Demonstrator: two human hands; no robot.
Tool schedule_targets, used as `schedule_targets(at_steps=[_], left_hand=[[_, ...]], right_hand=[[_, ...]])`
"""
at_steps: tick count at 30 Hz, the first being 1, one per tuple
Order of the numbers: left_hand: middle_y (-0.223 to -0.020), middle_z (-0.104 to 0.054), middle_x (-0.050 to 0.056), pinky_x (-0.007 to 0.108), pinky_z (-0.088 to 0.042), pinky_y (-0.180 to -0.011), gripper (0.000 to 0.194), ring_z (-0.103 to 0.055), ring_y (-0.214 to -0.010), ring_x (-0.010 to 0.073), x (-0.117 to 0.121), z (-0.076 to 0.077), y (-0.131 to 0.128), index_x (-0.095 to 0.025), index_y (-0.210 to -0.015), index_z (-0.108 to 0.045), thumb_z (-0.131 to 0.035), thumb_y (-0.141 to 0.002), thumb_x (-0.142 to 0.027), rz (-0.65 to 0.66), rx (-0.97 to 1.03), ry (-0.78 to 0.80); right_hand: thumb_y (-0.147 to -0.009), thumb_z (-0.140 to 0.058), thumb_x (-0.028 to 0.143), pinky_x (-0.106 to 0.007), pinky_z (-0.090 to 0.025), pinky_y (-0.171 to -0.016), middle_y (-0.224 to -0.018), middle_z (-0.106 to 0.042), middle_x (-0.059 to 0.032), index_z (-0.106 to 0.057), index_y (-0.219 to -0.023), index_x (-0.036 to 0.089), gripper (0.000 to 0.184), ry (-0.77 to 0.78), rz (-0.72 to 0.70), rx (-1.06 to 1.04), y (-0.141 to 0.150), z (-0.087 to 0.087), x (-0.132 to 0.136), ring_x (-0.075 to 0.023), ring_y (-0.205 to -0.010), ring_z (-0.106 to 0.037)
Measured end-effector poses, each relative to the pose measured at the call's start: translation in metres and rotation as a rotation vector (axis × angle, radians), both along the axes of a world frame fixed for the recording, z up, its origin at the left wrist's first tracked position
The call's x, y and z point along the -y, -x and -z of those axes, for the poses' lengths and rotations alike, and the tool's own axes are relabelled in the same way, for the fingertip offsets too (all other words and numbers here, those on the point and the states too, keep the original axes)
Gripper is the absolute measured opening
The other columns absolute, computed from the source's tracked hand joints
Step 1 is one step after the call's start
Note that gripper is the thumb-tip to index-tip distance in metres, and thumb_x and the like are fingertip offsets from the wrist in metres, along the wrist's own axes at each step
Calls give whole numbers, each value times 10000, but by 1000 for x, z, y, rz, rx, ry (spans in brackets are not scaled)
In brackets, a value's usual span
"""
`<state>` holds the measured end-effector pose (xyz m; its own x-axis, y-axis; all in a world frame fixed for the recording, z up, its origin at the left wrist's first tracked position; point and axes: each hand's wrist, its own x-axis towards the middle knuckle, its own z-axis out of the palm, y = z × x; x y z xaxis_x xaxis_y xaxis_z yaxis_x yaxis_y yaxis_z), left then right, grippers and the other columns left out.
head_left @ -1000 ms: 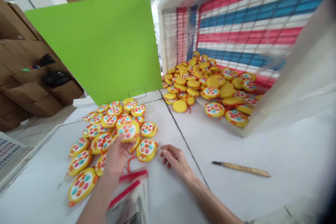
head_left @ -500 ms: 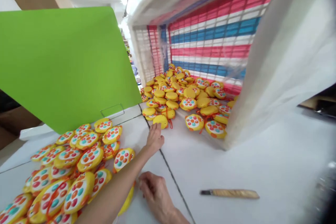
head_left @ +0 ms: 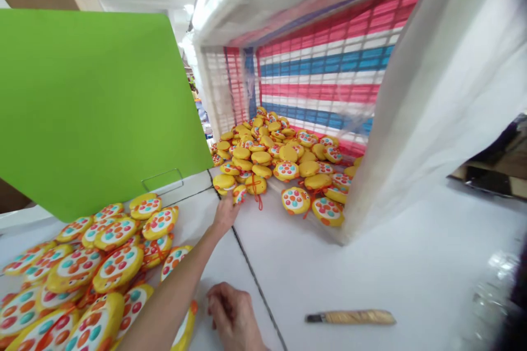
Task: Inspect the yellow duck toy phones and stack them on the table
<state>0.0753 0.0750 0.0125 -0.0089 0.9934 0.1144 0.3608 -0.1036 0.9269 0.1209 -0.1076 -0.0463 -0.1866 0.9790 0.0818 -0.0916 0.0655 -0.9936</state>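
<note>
Head view. White mesh bin [head_left: 218, 88], walled in red, white and blue striped woven plastic, at 1 o'clock: holds a heap of round yellow plastic toys with orange cords [head_left: 263, 159]. Left hand [head_left: 224, 216], at 12 o'clock: fingers clenched on one round yellow toy [head_left: 239, 194] at the heap's near edge. Right hand [head_left: 233, 312], at 6 o'clock: fingers released, loosely curled, empty, on a smooth white table [head_left: 411, 263]. Loose second pile of painted yellow toys [head_left: 117, 266] at 8 o'clock. Flat green board [head_left: 82, 109] at 10 o'clock. Wooden-handled tool with dark metal tip [head_left: 349, 317] at 4 o'clock.

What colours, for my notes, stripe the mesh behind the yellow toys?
Pinkish-red, white and blue bands on the mesh, clearest in the head view.
</note>
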Motion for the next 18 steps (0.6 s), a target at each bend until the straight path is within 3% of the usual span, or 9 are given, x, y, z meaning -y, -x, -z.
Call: schedule_targets(at_steps=[4, 8, 10, 13, 18], left_hand=[[-765, -663, 64, 356, -520, -654, 244, -640, -707, 212, 46, -9, 18, -145, -879, -600, -594, -657, -246, -43, 284, 95], [-734, -670, 41, 335, -533, -593, 269, -638, -641, 183, 116, -14, 44, -145, -813, -596, -675, -613, -307, -116, 527, 172], [-719, -673, 21, 322, -529, -565, 296, -635, -617, 177, 147, -16, 53, -155, -793, -598, -736, -553, -258, -186, 656, 250], [-790, -690, 31, 310, -529, -570, 347, -645, -663, 186, 181, -17, 56, -158, -837, -620, -768, -532, -232, -233, 710, 332], [-959, -682, 90, 285, -523, -570, 369, -649, -801, 224, 201, -16, 62, -162, -909, -648, -756, -574, -276, -315, 634, 329]], right_hand=[[-768, -529, 541, -203, -365, -422, -657, -537, -22, -593, -831, 148, 404, 133, 166, -205, -15, -11, -11, -100, -475, -471], [-736, -555, 578, -211, -411, -453, -863, -595, -83, -597, -949, 157, 474, 289, 354, -397, -36, -23, -21, -132, -601, -535], [-754, -550, 562, -210, -431, -493, -936, -615, -96, -605, -969, 161, 458, 296, 311, -435, -43, -29, -21, -149, -691, -559], [-763, -570, 529, -225, -449, -535, -906, -642, -80, -618, -969, 158, 427, 245, 122, -436, -47, -38, -16, -166, -741, -578], [-686, -685, 464, -257, -461, -574, -803, -663, -56, -647, -962, 136, 430, 276, -139, -407, -47, -45, -7, -162, -679, -597]])
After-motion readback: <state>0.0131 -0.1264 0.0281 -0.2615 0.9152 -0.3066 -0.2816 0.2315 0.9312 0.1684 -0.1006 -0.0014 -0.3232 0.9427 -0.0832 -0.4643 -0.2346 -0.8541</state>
